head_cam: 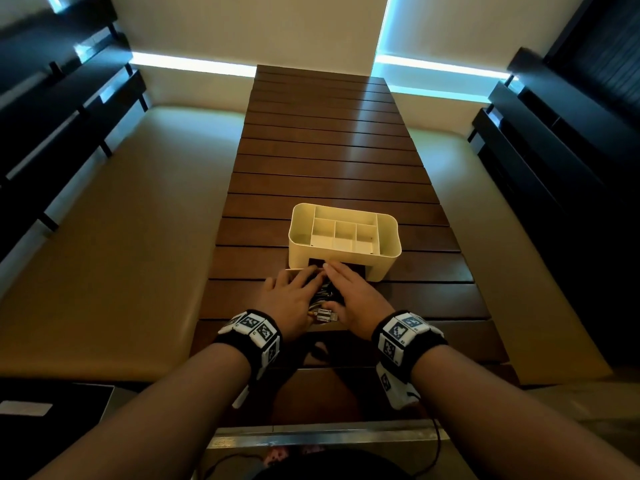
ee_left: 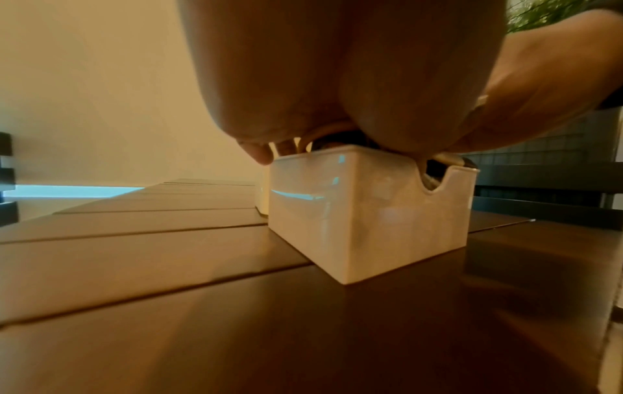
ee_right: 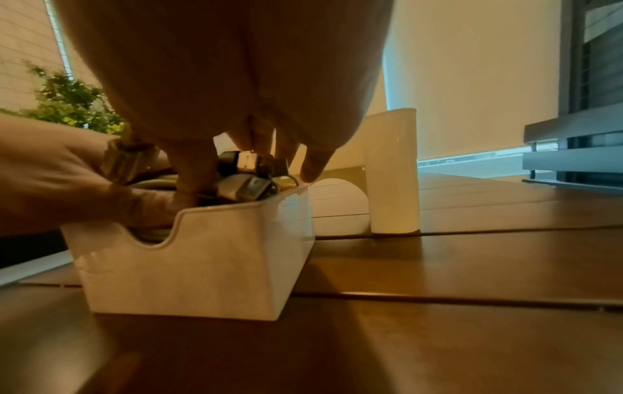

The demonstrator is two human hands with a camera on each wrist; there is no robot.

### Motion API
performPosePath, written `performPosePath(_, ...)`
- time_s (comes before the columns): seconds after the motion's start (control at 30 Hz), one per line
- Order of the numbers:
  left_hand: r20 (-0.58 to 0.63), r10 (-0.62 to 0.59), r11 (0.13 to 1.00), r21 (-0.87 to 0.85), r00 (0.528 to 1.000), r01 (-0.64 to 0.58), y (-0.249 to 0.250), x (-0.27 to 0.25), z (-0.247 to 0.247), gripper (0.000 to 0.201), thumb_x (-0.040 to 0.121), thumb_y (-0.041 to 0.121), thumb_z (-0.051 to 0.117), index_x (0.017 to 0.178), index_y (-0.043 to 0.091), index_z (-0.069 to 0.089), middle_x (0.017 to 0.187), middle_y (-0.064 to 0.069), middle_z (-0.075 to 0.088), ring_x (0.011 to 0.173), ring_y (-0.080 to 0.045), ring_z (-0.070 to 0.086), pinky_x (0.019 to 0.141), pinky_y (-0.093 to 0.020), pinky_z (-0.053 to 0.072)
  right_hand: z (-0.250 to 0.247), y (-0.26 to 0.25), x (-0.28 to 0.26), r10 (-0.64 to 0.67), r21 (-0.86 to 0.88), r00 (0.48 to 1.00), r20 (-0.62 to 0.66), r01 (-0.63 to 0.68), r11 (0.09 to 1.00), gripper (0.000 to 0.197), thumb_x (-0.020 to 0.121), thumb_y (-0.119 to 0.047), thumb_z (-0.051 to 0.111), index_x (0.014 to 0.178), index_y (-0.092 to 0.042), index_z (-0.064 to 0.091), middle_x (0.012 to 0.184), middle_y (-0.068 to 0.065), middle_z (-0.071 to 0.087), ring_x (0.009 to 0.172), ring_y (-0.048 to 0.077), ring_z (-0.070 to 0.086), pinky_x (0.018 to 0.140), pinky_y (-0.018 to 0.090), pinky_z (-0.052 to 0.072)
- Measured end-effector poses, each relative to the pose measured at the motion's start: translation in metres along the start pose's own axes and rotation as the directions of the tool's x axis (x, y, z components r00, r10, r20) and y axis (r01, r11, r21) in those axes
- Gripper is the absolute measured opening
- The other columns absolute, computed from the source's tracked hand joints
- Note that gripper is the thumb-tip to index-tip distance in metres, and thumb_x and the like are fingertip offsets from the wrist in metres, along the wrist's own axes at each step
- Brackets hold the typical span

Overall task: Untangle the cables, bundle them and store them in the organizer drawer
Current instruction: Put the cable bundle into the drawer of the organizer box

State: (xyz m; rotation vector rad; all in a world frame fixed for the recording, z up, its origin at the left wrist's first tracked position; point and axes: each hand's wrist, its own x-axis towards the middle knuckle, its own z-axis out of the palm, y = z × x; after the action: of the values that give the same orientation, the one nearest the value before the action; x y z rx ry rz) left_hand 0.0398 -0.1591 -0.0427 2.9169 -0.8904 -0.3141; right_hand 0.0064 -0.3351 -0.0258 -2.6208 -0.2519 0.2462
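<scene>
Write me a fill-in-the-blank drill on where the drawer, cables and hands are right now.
1. The drawer stands pulled ____ of the organizer.
2. The cables lie ____ the drawer.
3. The left hand and right hand both press down on the ____.
4. The organizer's top compartments are ____.

Missing words: out; inside; cables; empty

Dim, warm amber light, cool blue daylight strips behind me, glare on the table (head_cam: 332, 161), my palms blurred close-up, wide-angle bending at edges, dark corners
</scene>
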Motion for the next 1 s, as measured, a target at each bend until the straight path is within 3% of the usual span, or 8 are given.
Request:
performPosePath(0.17,0.044,-0.011,1.000,-0.008,0.999,0.012,-0.002,0.004,-0.003,0.079,0.085,0.053,0.053,0.152,0.036,0.013,0.152,0.003,0.025,0.129,-0.030,0.029,0.103,-0.046,0.031,-0.021,-0.013,0.009,0.037,-0.111,0.979,0.199,-0.015,0.994,0.064,0.095,-0.026,0.059,0.152,-0.016,0.032,0.158,0.001,0.032,0.144,0.019,0.029,0.119,0.034,0.025)
performPosePath(0.27,0.084,-0.033,0.999,0.019,0.996,0.032,0.001,0.006,-0.008,0.080,0.086,0.050,0.053,0.153,0.033,0.013,0.151,0.000,0.027,0.131,-0.031,0.028,0.103,-0.047,0.029,-0.042,-0.018,0.014,0.142,0.150,0.945,0.296,-0.193,0.970,0.061,0.086,-0.013,0.058,0.143,-0.030,0.047,0.138,0.002,0.055,0.119,0.019,0.055,0.102,0.034,0.047)
performPosePath(0.33,0.088,-0.055,0.998,0.025,0.995,0.053,0.004,0.006,-0.010,0.079,0.086,0.050,0.054,0.152,0.032,0.015,0.151,-0.002,0.028,0.132,-0.031,0.028,0.104,-0.047,0.028,-0.046,-0.013,0.011,0.174,0.410,0.929,0.328,-0.306,0.860,0.066,0.079,-0.012,0.057,0.140,-0.036,0.050,0.128,0.005,0.062,0.108,0.023,0.061,0.096,0.041,0.051)
performPosePath(0.4,0.084,-0.072,0.997,0.011,0.994,0.071,0.005,0.007,-0.012,0.077,0.086,0.053,0.053,0.151,0.030,0.018,0.151,-0.003,0.030,0.132,-0.031,0.028,0.104,-0.048,0.029,-0.042,-0.013,0.006,0.169,0.399,0.927,0.335,-0.302,0.865,0.066,0.086,-0.020,0.062,0.147,-0.031,0.041,0.146,0.004,0.049,0.129,0.022,0.051,0.106,0.033,0.042)
performPosePath(0.53,0.071,-0.073,0.996,-0.036,0.995,0.076,0.006,0.007,-0.008,0.080,0.086,0.068,0.047,0.150,0.028,0.022,0.149,-0.003,0.031,0.130,-0.030,0.030,0.104,-0.047,0.029,-0.016,-0.011,-0.001,0.156,0.019,0.971,0.181,-0.162,0.987,0.072,0.095,-0.042,0.058,0.155,-0.017,0.025,0.164,-0.002,0.016,0.150,0.013,0.012,0.121,0.029,0.011)
performPosePath(0.67,0.127,-0.053,0.985,-0.156,0.990,0.073,-0.002,0.002,-0.007,0.101,0.081,0.070,0.056,0.156,0.026,0.006,0.155,-0.001,0.020,0.139,-0.029,0.020,0.112,-0.047,0.022,0.001,-0.005,0.001,0.085,-0.182,0.992,0.098,-0.066,0.981,0.064,0.101,-0.037,0.049,0.155,-0.015,0.023,0.164,0.001,0.014,0.151,0.016,0.011,0.122,0.041,0.011)
performPosePath(0.8,0.098,-0.030,0.965,-0.258,0.995,0.054,-0.003,-0.014,-0.007,0.112,0.078,0.065,0.062,0.157,0.025,-0.008,0.160,0.003,0.007,0.144,-0.026,0.011,0.117,-0.047,0.014,0.007,-0.003,0.000,0.073,-0.280,0.993,0.090,-0.045,0.959,0.060,0.103,-0.037,0.040,0.156,-0.018,0.018,0.165,-0.001,0.010,0.152,0.015,0.005,0.122,0.043,0.008)
performPosePath(1.0,-0.016,0.068,0.997,-0.042,0.998,-0.069,0.005,-0.029,0.003,0.083,0.096,0.043,0.043,0.157,0.019,-0.007,0.167,0.000,-0.001,0.152,-0.016,0.000,0.122,-0.039,-0.002,0.007,-0.008,0.002,0.102,-0.192,0.988,0.112,-0.079,0.978,0.061,0.104,-0.033,0.039,0.157,-0.015,0.013,0.166,0.001,0.003,0.152,0.017,-0.003,0.122,0.037,0.003)
